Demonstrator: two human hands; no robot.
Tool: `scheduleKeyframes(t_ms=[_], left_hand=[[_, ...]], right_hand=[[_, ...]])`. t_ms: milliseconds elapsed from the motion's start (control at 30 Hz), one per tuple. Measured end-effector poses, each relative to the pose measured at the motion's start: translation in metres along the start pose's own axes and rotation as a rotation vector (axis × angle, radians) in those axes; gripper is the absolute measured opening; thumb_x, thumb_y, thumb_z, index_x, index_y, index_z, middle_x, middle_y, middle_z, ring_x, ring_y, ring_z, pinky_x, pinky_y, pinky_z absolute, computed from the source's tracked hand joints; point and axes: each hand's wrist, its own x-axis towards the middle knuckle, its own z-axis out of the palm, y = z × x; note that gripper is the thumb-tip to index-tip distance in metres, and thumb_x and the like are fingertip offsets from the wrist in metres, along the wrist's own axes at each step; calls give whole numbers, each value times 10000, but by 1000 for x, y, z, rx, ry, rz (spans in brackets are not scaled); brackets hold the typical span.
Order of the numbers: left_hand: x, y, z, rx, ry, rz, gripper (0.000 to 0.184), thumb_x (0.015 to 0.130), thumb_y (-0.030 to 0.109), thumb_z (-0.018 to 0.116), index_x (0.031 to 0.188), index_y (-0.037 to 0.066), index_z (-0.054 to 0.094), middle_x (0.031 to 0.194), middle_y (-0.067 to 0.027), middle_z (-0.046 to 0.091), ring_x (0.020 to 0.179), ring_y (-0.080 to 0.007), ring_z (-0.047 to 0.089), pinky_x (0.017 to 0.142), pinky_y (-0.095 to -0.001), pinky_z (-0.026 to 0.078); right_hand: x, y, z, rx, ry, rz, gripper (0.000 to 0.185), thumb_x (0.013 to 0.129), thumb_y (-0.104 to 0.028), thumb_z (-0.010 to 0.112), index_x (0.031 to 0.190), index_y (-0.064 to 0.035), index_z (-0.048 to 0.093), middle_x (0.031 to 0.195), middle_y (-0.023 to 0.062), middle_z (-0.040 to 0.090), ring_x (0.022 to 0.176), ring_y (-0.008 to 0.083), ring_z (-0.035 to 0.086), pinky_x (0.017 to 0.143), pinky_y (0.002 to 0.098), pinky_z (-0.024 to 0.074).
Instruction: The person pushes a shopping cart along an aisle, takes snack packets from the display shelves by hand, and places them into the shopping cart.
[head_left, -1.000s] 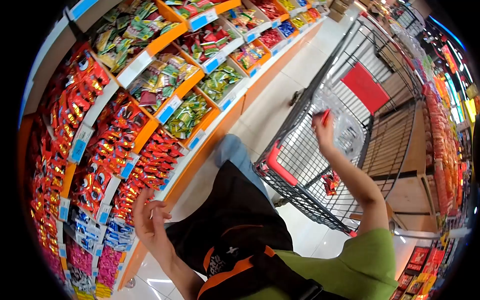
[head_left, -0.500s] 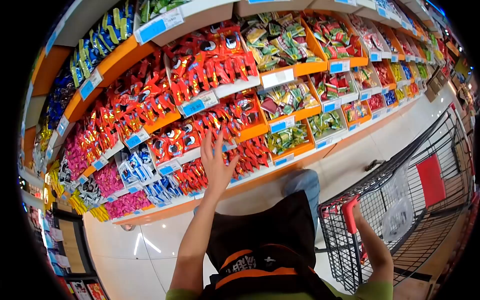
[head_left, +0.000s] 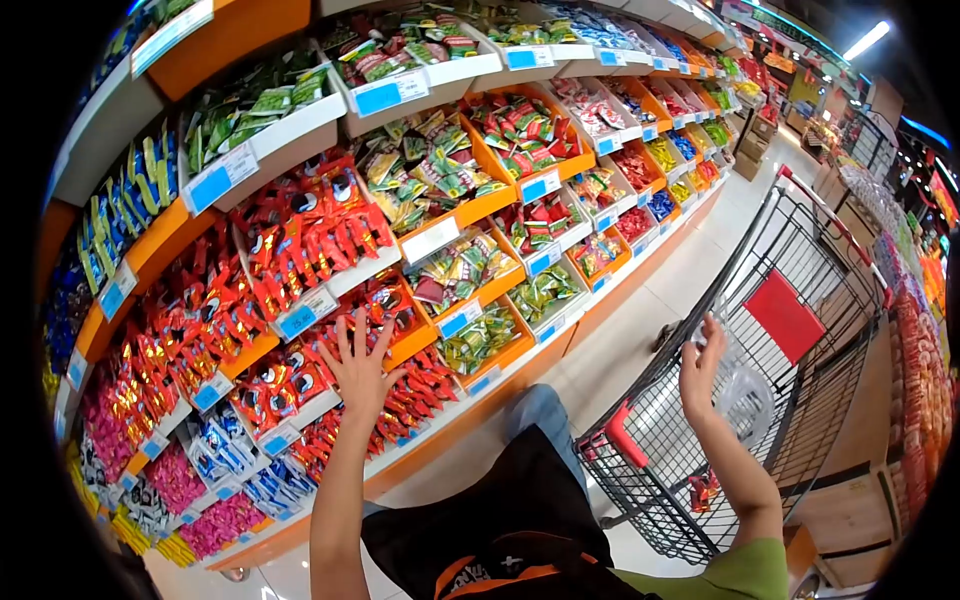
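R hand (head_left: 703,368) now off cart handle (head_left: 627,438), over cart (head_left: 650,508), fingers loosely curled, so seemingly free; L hand's (head_left: 360,372) fingers spread nr red pkts (head_left: 420,388).

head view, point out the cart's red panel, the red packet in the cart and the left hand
Red panel (head_left: 785,317): head view, its flat face.
Red packet (head_left: 703,492): head view, its wrapper.
Left hand (head_left: 361,377): head view, back of the hand.

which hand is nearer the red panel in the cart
Right. The right hand is raised on the near side of the red panel, with a gap between; the left hand is farther off, spread by the shelved red packets.
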Motion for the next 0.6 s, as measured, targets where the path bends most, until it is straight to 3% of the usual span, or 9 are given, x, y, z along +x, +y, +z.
scheduleKeyframes(t_ms=[67, 133, 200, 267, 367, 467, 533, 600], left_hand=[[-1, -18, 15, 24, -67, 11, 806, 590, 432, 842, 1319, 298, 527, 1539, -65, 267, 1430, -355, 171, 1084, -694, 114], [-1, -31, 28, 5, 10, 116, 581, 630, 307, 832, 1155, 233, 594, 1475, -45, 366, 1415, -343, 211, 1071, -707, 136], [-1, -42, 32, 19, 12, 185, 507, 661, 197, 812, 1119, 230, 596, 1432, -36, 407, 1418, -330, 214, 1068, -720, 126], [-2, -42, 29, -153, 22, 175, 532, 632, 55, 779, 1101, 228, 597, 1361, -19, 459, 1426, -294, 218, 1091, -714, 78], [-1, -38, 32, -107, 100, 215, 444, 694, 64, 747, 1092, 190, 596, 1292, -23, 509, 1405, -259, 281, 1118, -679, 44], [5, -32, 34, -43, 94, 280, 378, 743, 83, 697, 1097, 161, 592, 1292, -63, 515, 1396, -257, 301, 1134, -648, 85], [10, -36, 30, -66, 11, 320, 336, 762, 78, 665, 1082, 136, 584, 1332, -88, 500, 1385, -276, 319, 1140, -552, 182], [17, -38, 24, -31, 51, 380, 303, 774, 82, 640, 1066, 137, 583, 1337, -90, 499, 1335, -294, 372, 1087, -530, 269]], right_hand=[[-3, -29, -1, -17, -8, -141, 433, 841, 19, 508, 1268, -32, 458, 1331, 149, 364, 1239, 289, 398, 1018, 372, 343], [-1, -58, -3, -11, -96, -264, 420, 839, 21, 521, 1252, -40, 477, 1335, 154, 362, 1252, 303, 383, 1039, 389, 319], [-3, -85, 5, 12, -173, -386, 334, 827, 41, 531, 1150, -40, 547, 1266, 163, 438, 1207, 315, 429, 1019, 393, 342], [-3, -105, 15, 84, -323, -480, 297, 814, 60, 537, 1093, -36, 576, 1223, 163, 480, 1171, 323, 458, 1008, 397, 352], [-3, -141, 44, 242, -480, -659, 263, 786, 84, 565, 1013, -42, 609, 1091, 126, 562, 1066, 315, 522, 928, 394, 416], [-6, -167, 81, 311, -665, -783, 226, 794, 51, 584, 999, -41, 614, 1061, 116, 576, 1047, 316, 527, 901, 398, 433], [-7, -177, 106, 333, -776, -843, 205, 803, 23, 590, 996, -40, 617, 1053, 113, 582, 1042, 319, 528, 893, 398, 440], [-9, -180, 130, 337, -872, -891, 186, 813, -5, 593, 994, -39, 621, 1047, 112, 587, 1039, 320, 531, 889, 397, 445]])
